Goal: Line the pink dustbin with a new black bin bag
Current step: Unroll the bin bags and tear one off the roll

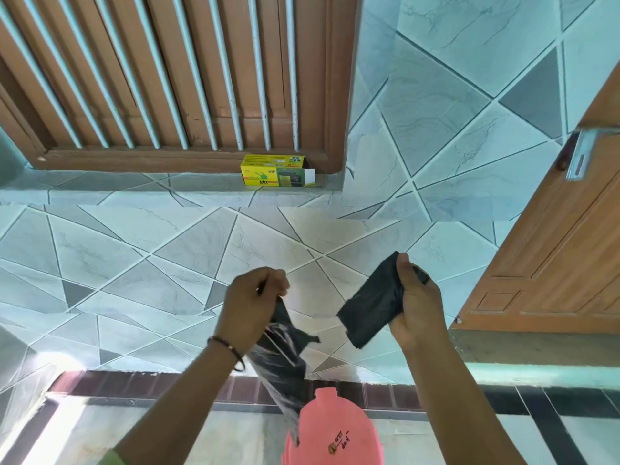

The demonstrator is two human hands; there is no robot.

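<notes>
1. The left hand (250,297) pinches one black bin bag (280,360), which hangs at 6 o'clock above the pink dustbin (330,431).
2. The right hand (417,307) grips the folded roll of bags (370,303).
3. A yellow box (273,170) stands on the ledge at 12 o'clock.

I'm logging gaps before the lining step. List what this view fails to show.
- Pink dustbin, head view: cut off by the bottom edge; only its lid shows.
- Loose black bag in the left hand: motion-blurred, its opening untraceable.
- Yellow box: small print too small to read.
</notes>
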